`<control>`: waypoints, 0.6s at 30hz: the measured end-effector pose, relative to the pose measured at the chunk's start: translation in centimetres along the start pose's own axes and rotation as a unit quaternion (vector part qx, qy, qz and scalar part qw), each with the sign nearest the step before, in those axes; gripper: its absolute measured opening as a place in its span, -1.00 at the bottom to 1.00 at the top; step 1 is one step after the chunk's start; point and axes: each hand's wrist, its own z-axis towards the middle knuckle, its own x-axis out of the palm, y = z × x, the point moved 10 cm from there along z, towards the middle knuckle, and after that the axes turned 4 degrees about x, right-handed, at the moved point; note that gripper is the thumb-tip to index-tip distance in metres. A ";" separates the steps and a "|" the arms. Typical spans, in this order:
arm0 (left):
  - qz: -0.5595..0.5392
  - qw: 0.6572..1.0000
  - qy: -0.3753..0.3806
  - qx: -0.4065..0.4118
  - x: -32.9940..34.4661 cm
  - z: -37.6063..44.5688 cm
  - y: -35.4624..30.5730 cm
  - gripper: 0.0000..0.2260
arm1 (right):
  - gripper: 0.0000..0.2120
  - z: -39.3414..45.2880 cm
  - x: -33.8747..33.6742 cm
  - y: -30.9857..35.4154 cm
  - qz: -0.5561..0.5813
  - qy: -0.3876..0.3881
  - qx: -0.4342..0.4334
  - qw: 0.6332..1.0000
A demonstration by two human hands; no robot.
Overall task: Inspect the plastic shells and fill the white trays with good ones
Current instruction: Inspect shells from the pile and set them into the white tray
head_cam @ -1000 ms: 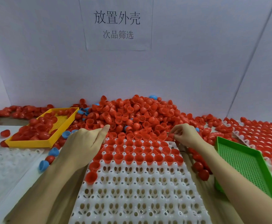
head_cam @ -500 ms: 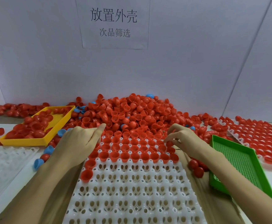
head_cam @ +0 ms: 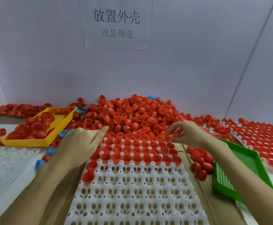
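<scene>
A white tray (head_cam: 132,192) lies in front of me; its far rows hold red shells (head_cam: 132,150) set open side up, and its near rows are bare. Behind it rises a big pile of red shells (head_cam: 132,114). My left hand (head_cam: 80,143) rests at the tray's far left corner, back up, thumb stretched toward the pile, fingers curled under and hidden. My right hand (head_cam: 191,133) hovers over the tray's far right corner and pinches a red shell (head_cam: 175,135) in its fingertips, blurred by motion.
A yellow tray (head_cam: 40,142) with red shells sits at the left, a green mesh tray (head_cam: 246,159) at the right. A filled white tray (head_cam: 262,138) lies far right, another white tray (head_cam: 5,159) near left. Blue shells (head_cam: 40,164) and loose red shells (head_cam: 200,166) flank the middle tray.
My right hand has lifted a little off the tray's far right corner, working a red shell in its fingertips. My left hand has stayed in place.
</scene>
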 end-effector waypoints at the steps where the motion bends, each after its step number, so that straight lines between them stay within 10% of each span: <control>1: 0.009 1.000 -0.005 0.000 -0.2 0.0 0.1 -0.46 | -0.85 0.5 -0.6 -0.2 -0.001 0.003 0.005 1.000; 10: 0.035 0.999 -0.003 0.010 -0.1 0.1 0.3 -0.45 | -0.50 4.3 2.8 -4.7 -0.077 0.010 0.085 0.993; 18: 0.031 0.999 -0.010 -0.004 -0.4 0.0 0.8 -0.44 | -0.68 3.7 2.9 -5.7 -0.046 -0.045 0.107 0.992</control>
